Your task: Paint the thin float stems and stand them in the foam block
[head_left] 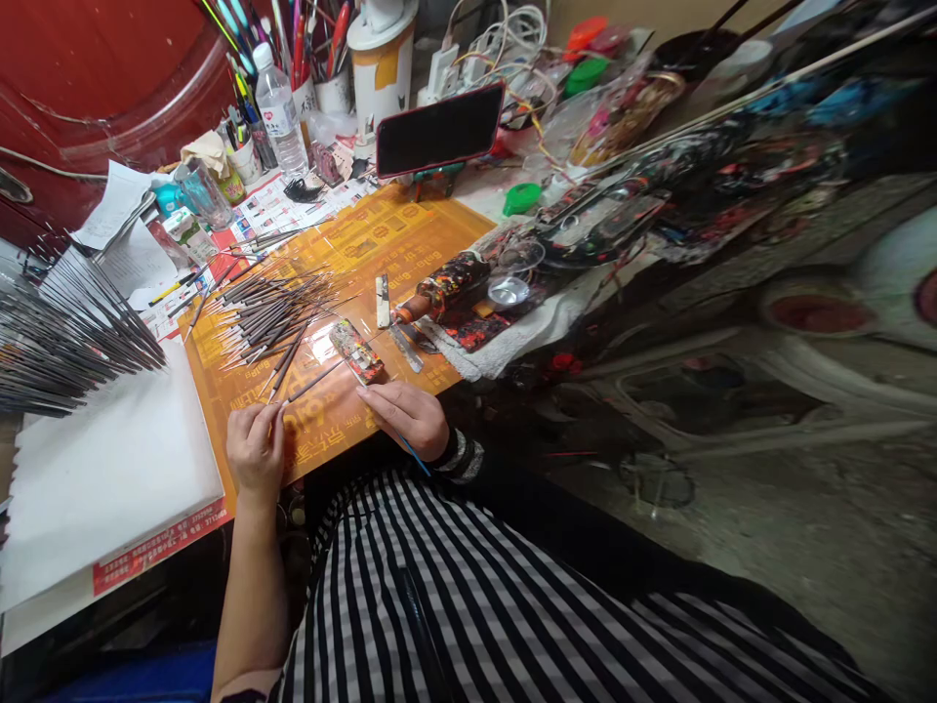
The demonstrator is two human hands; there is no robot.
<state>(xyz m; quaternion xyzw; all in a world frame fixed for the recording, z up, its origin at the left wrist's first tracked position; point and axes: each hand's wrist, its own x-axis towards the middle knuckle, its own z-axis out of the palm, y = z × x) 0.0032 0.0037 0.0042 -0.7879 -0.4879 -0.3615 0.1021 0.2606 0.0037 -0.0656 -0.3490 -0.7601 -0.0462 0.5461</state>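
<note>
- Left hand [256,447] pinches a slender dark stick [316,381], right hand [411,415] a thin blue rod [415,456]
- Oblong paint-crusted block [356,351] close ahead
- Piled sticks [264,317], propped phone [439,132] beyond
- Glossy orange sheet [425,217] beneath

Left hand [256,444] pinching 1 dark stick [313,382], right hand [406,415] on 1 thin blue-ended tool [414,455]. Paint-specked block [356,351] just beyond, stick pile [267,317] to its left. Dark-screened phone [439,132] propped behind.
</note>
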